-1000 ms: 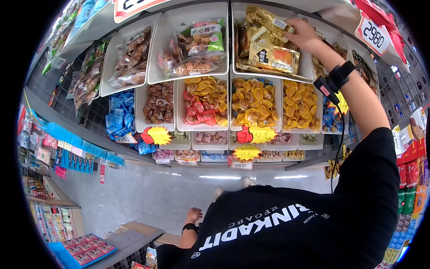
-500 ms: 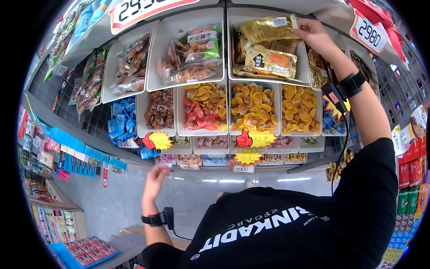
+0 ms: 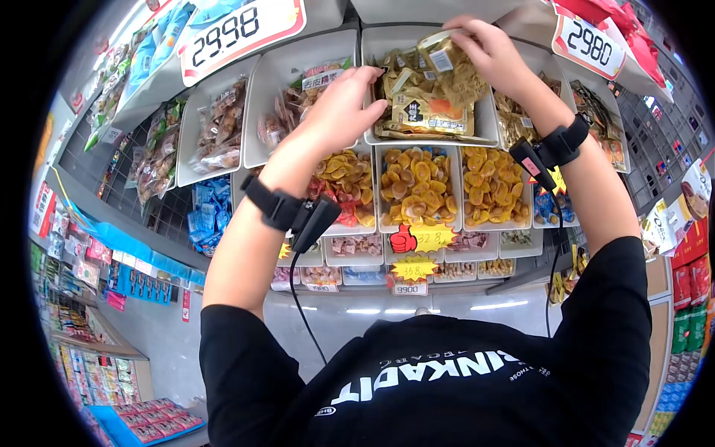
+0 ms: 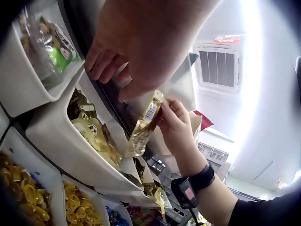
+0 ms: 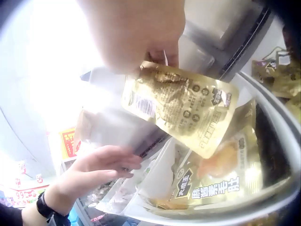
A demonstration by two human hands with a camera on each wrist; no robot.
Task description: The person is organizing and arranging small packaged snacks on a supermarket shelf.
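Observation:
My right hand (image 3: pixel 488 56) pinches a gold foil snack packet (image 3: pixel 456 71) by its edge, above a white bin (image 3: pixel 488 127) of similar gold packets (image 3: pixel 432 119). In the right wrist view the held packet (image 5: pixel 183 108) hangs with its printed back and barcode showing. My left hand (image 3: pixel 339 108) reaches over the divide between this bin and the one to its left, thumb spread from the fingers and nothing held. Seen from the left wrist, the left hand (image 4: pixel 124 56) has loosely bent fingers and hovers above the gold-packet bin, apart from the held packet.
Left of that bin stands a bin of clear and green snack bags (image 3: pixel 279 123). Below are bins of yellow-wrapped candies (image 3: pixel 417 186). Large price signs (image 3: pixel 242 33) hang along the shelf edge above. A wire grid (image 3: pixel 663 112) stands at right.
My left hand has come up from low by the body to the bins. My right hand has lifted the gold packet and tilted it more upright.

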